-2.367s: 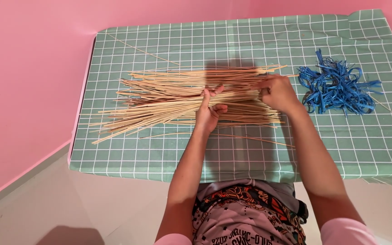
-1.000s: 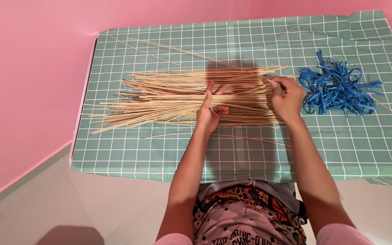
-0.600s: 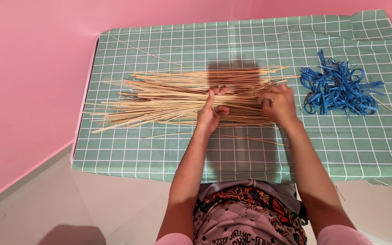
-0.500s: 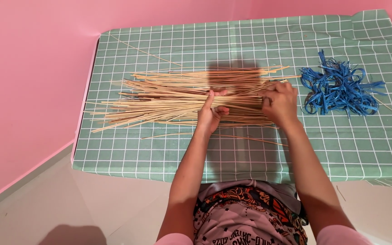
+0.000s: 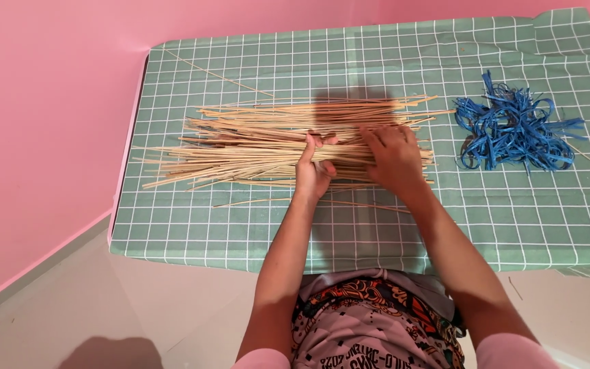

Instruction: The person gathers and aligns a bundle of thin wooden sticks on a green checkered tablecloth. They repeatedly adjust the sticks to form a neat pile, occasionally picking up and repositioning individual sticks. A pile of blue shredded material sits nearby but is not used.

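Observation:
A wide pile of thin tan sticks (image 5: 254, 140) lies across the middle of a table covered in a green checked cloth (image 5: 377, 61). My left hand (image 5: 313, 171) is closed around a small bundle of these sticks near the pile's front middle. My right hand (image 5: 394, 156) rests flat on the sticks just to its right, fingers spread over them. A few single sticks (image 5: 240, 202) lie loose in front of the pile.
A tangle of blue ribbon strips (image 5: 513, 131) sits at the right of the cloth. One long stick (image 5: 220, 76) lies diagonally at the back left. Pink walls (image 5: 49, 102) border the table at the left and back. The table's front edge is near my body.
My right hand has slid left along the sticks, from the pile's right end toward my left hand. The left hand keeps its grip in the same place.

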